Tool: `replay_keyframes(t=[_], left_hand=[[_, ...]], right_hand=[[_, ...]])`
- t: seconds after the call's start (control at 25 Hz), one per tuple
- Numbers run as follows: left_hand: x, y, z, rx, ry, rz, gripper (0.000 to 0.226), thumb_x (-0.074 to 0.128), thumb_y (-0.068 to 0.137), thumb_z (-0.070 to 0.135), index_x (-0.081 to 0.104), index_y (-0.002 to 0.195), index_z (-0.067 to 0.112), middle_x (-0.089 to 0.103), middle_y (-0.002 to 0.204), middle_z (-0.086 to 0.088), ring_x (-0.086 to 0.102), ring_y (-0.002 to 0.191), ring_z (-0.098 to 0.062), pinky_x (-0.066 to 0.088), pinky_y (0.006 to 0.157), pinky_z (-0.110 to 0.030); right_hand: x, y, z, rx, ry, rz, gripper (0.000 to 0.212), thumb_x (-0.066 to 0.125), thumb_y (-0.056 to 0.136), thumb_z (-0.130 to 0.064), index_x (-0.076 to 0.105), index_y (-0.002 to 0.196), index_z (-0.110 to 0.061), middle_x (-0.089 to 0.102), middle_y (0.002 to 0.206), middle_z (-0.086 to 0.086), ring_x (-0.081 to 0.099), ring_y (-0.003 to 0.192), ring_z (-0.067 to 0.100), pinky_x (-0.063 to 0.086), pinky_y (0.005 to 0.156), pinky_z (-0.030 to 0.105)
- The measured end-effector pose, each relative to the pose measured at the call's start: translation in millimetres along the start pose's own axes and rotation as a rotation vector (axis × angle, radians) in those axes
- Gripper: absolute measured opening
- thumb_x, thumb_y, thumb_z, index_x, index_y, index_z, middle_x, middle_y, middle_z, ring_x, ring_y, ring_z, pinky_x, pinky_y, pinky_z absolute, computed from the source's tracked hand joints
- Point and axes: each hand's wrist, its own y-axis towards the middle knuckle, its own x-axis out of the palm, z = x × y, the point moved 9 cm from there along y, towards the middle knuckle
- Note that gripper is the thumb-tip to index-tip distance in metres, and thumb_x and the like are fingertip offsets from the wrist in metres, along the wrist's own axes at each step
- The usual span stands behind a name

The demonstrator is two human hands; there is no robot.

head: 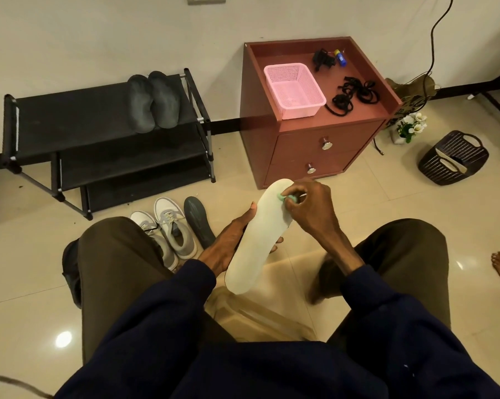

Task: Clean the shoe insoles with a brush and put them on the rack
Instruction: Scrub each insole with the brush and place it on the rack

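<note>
Between knees: left hand [227, 244] grips pale insole [259, 243]; right hand [310, 210] pinches green brush [288, 199], mostly hidden.

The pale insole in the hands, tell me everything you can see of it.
The pale insole is off-white, one long rounded piece that looks like soft foam, no print visible. It is held above the tiled floor, far end toward the cabinet. The left hand grips its middle, thumb on one edge, fingertips on the other. The right hand holds a small green brush against its far end.
</note>
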Motion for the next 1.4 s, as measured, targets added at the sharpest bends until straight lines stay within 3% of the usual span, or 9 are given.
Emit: replay_keyframes(t=[0.12, 0.2, 0.4, 0.48, 0.6, 0.68, 0.84, 1.04, 1.4], left_hand=[[8, -4, -2, -0.038, 0.033, -0.032, 0.069, 0.054, 0.097, 0.060, 0.056, 0.141, 0.007, 0.064, 0.131, -0.026, 0.068, 0.109, -0.036, 0.058, 0.094, -0.047], [10, -5, -4, -0.060, 0.040, -0.036, 0.068, 0.053, 0.097, 0.059, 0.056, 0.140, 0.007, 0.065, 0.131, -0.023, 0.069, 0.107, -0.035, 0.060, 0.090, -0.045], [1, -2, 1, -0.020, -0.013, 0.041, 0.067, 0.051, 0.097, 0.063, 0.055, 0.141, 0.013, 0.068, 0.124, -0.021, 0.067, 0.098, -0.032, 0.055, 0.085, -0.043], [-6, -1, 2, -0.001, -0.073, 0.100, 0.063, 0.052, 0.095, 0.066, 0.062, 0.135, 0.018, 0.068, 0.118, -0.018, 0.067, 0.097, -0.030, 0.057, 0.084, -0.044], [-11, 2, -1, 0.002, -0.158, 0.122, 0.056, 0.052, 0.098, 0.060, 0.063, 0.133, 0.018, 0.067, 0.119, -0.018, 0.063, 0.104, -0.032, 0.053, 0.095, -0.049], [-10, 6, 1, 0.037, -0.191, 0.108, 0.043, 0.059, 0.100, 0.039, 0.061, 0.137, 0.018, 0.065, 0.122, -0.020, 0.060, 0.110, -0.034, 0.045, 0.105, -0.051], [-25, 18, 14, 0.201, -0.052, 0.178, 0.054, 0.060, 0.095, -0.005, 0.061, 0.139, 0.026, 0.070, 0.105, -0.011, 0.063, 0.098, -0.023, 0.055, 0.087, -0.035], [-53, 40, 16, 0.308, -0.013, 0.370, 0.038, 0.069, 0.091, -0.004, 0.070, 0.124, 0.014, 0.068, 0.127, -0.011, 0.065, 0.116, -0.028, 0.061, 0.079, -0.034], [-143, 122, -7, 0.227, 0.135, 0.693, 0.029, 0.062, 0.095, -0.008, 0.076, 0.104, 0.015, 0.070, 0.122, -0.008, 0.067, 0.112, -0.028, 0.062, 0.082, -0.032]], right_hand=[[-22, 1, 24, 0.062, -0.024, 0.229, 0.014, 0.075, 0.086, -0.003, 0.078, 0.096, -0.012, 0.070, 0.099, 0.001, 0.064, 0.086, 0.010, 0.059, 0.077, 0.033], [-19, -2, 21, 0.039, 0.029, 0.223, 0.014, 0.075, 0.087, -0.004, 0.077, 0.099, -0.010, 0.069, 0.103, 0.001, 0.064, 0.090, 0.009, 0.059, 0.079, 0.029], [32, -15, -19, -0.052, 0.202, -0.229, 0.015, 0.077, 0.084, -0.002, 0.081, 0.094, -0.012, 0.071, 0.098, -0.004, 0.068, 0.091, 0.010, 0.059, 0.077, 0.024], [44, -22, -19, -0.033, 0.175, -0.309, 0.015, 0.080, 0.083, -0.003, 0.082, 0.093, -0.015, 0.072, 0.096, -0.006, 0.068, 0.089, 0.010, 0.061, 0.077, 0.027], [46, -25, -3, 0.034, 0.086, -0.247, 0.013, 0.082, 0.083, -0.006, 0.081, 0.092, -0.015, 0.073, 0.095, -0.004, 0.067, 0.084, 0.010, 0.062, 0.078, 0.033], [40, -22, 7, 0.083, 0.036, -0.177, 0.011, 0.081, 0.084, -0.008, 0.081, 0.091, -0.015, 0.072, 0.094, -0.002, 0.066, 0.081, 0.009, 0.062, 0.076, 0.031], [24, -14, 24, 0.189, -0.002, -0.068, 0.010, 0.081, 0.084, -0.008, 0.081, 0.091, -0.014, 0.074, 0.091, -0.002, 0.065, 0.075, 0.002, 0.051, 0.064, 0.007], [25, -6, 54, 0.296, -0.027, -0.016, 0.007, 0.080, 0.083, -0.007, 0.081, 0.088, -0.012, 0.076, 0.084, -0.002, 0.065, 0.069, -0.001, 0.046, 0.059, 0.001], [100, 12, 124, 0.512, 0.056, -0.043, 0.006, 0.081, 0.084, -0.008, 0.080, 0.089, -0.011, 0.077, 0.087, 0.001, 0.070, 0.073, 0.007, 0.048, 0.065, 0.006]])
